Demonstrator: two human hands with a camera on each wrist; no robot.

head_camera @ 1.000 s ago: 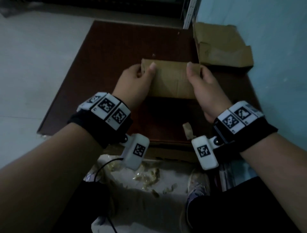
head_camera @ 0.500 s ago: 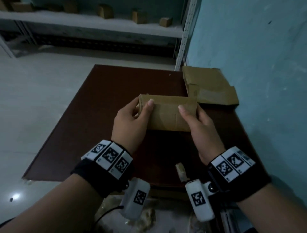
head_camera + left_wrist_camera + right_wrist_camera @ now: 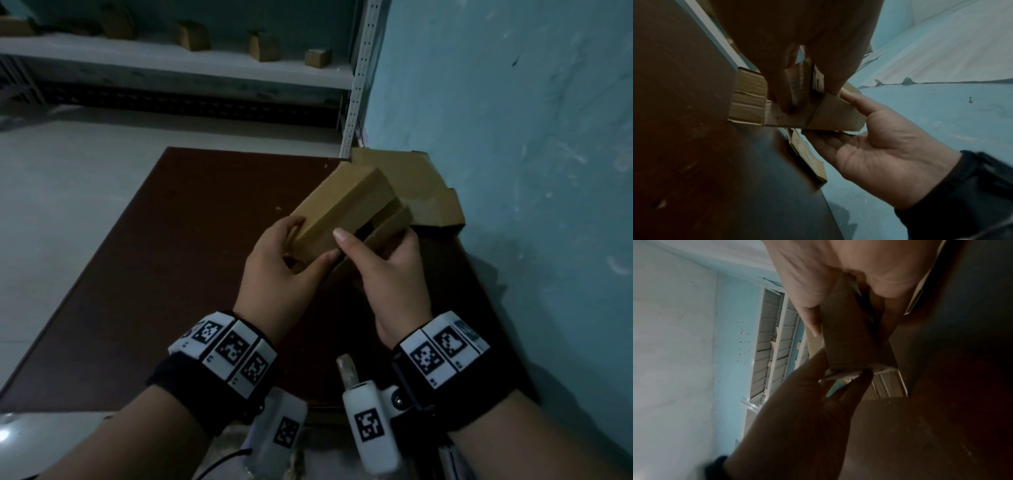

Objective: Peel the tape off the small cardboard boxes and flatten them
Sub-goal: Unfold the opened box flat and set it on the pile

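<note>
A small brown cardboard box (image 3: 346,209) is held up over the dark brown table (image 3: 171,274), turned on a diagonal with its far end toward the wall. My left hand (image 3: 303,245) grips its near left end, thumb under the corner. My right hand (image 3: 373,241) grips the near right side, thumb on top by a dark gap between flaps. In the left wrist view the box (image 3: 824,116) sits between my left fingers (image 3: 783,94) and my right hand (image 3: 879,146). The right wrist view shows the box (image 3: 846,340) pinched from both sides.
A pile of flattened cardboard (image 3: 424,192) lies at the table's back right corner against the blue wall (image 3: 513,171). A crumpled strip of tape (image 3: 346,371) sticks up at the near edge. Several small boxes (image 3: 195,36) stand on a white shelf behind.
The box was held broadside between both hands; it has now been turned on a diagonal, far end toward the pile. Both hands shifted their grip to its near end. The head view tilted up.
</note>
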